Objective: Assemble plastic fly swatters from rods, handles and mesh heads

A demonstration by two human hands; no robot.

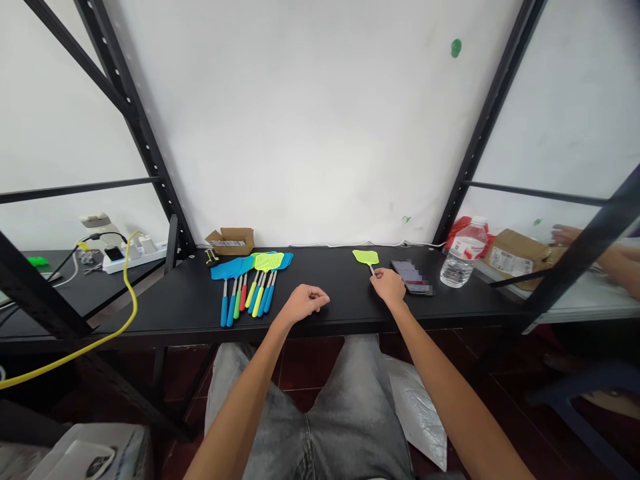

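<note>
My right hand [389, 286] is closed around the handle of a lime-yellow fly swatter [367, 257]; its head lies over the black table, pointing away from me, and most of the handle is hidden in my fingers. My left hand [305, 303] rests near the table's front edge with its fingers curled in, and nothing shows in it. To its left, several fly swatters [233, 268] lie side by side with overlapping blue, green and yellow heads. Their blue, green, red and yellow handles [237, 301] point towards me.
A phone [412, 277] and a water bottle [463, 253] are right of my right hand. Behind the swatters sit a small open carton [231, 241] and a black clip [211, 257]. Black metal posts [150, 147] frame the table [340, 310]. At far right, another person's arm [613, 257] shows.
</note>
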